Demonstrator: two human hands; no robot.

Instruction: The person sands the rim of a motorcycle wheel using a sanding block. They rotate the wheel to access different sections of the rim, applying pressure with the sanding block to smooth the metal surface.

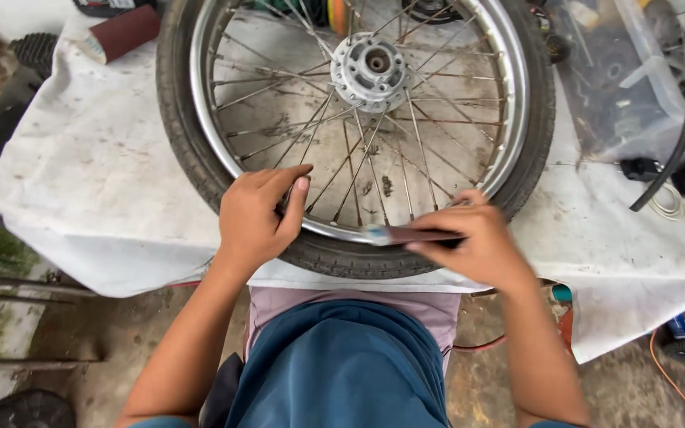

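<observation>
Right now a spoked wheel, its tyre on, is lying flat on a bench draped in stained white cloth, its near edge overhanging slightly toward the person. The left hand is resting on the near part of the shiny metal rim, fingers curled over it and thumb reaching in among the spokes, steadying the wheel. The right hand is pinching a folded strip of sandpaper, pressing it flat against the rim just beside the left hand; this hand looks blurred. The wheel seems heavy and stiff, unlikely to slide, and the rim or tyre looks like the safest place to grip, since the thin spokes could bend. The sandpaper is light and floppy, so it probably needs firm finger pressure. A roll of sandpaper is lying at the far left corner, and a clear plastic box of parts is sitting at the right.
</observation>
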